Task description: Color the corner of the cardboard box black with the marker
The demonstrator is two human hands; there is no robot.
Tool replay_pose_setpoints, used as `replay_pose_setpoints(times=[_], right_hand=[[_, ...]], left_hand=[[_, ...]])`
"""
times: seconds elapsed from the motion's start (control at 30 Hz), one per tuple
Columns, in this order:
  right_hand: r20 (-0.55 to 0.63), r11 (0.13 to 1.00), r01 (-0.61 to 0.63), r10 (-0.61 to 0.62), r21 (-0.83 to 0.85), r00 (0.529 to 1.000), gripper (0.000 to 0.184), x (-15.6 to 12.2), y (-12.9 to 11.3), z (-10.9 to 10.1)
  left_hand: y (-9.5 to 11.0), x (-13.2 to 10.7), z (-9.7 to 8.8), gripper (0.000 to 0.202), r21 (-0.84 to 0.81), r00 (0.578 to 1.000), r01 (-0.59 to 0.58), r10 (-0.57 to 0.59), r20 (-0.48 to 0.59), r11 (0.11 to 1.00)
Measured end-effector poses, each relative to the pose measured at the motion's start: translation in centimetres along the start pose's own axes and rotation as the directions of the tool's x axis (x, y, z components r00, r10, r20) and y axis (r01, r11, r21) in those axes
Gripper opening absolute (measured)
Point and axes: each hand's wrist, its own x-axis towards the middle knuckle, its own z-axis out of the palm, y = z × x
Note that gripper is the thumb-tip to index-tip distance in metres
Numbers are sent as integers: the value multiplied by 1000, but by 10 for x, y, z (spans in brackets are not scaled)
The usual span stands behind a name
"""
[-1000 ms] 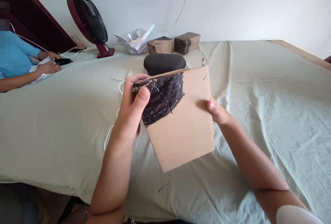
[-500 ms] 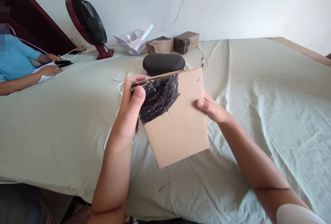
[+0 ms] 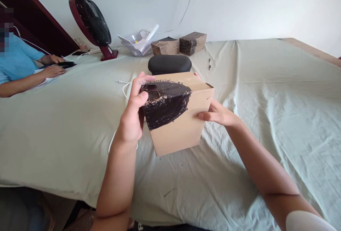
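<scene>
I hold a brown cardboard box (image 3: 181, 128) above the sheet-covered table (image 3: 266, 92). One corner of the box is scribbled over in black ink. My left hand (image 3: 134, 112) grips that inked left corner, thumb on the front face and fingers over the top edge. On the box's right side my right hand (image 3: 217, 113) presses with its fingers curled round the side. Now tilted, the box shows both its top face and its front face.
A black oval case (image 3: 169, 64) lies just behind the box. Further back stand two small inked cardboard boxes (image 3: 179, 44), a clear plastic tray (image 3: 137, 42) and a red desk fan (image 3: 92, 23). A marker (image 3: 210, 63) lies on the sheet. Another person's arms (image 3: 34, 76) rest at the left.
The box has tipped forward and dropped slightly, so its top face now shows. My right hand has slid further along the box's right side.
</scene>
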Motion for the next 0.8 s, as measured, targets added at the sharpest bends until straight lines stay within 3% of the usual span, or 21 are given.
replay_pose_setpoints(times=[0.23,0.5,0.8], right_hand=[[-32,990,89,-93,-107,995,112,3,5,-3],[-47,972,131,-143,-195,989,115,5,5,1],[-98,984,140,-151,-110,984,125,5,5,3]], left_hand=[[3,2,-3,49,-53,993,110,-108,37,993],[1,2,-5,44,-5,998,53,-53,29,999],[-1,-1,-1,63,40,999,24,-26,44,999]])
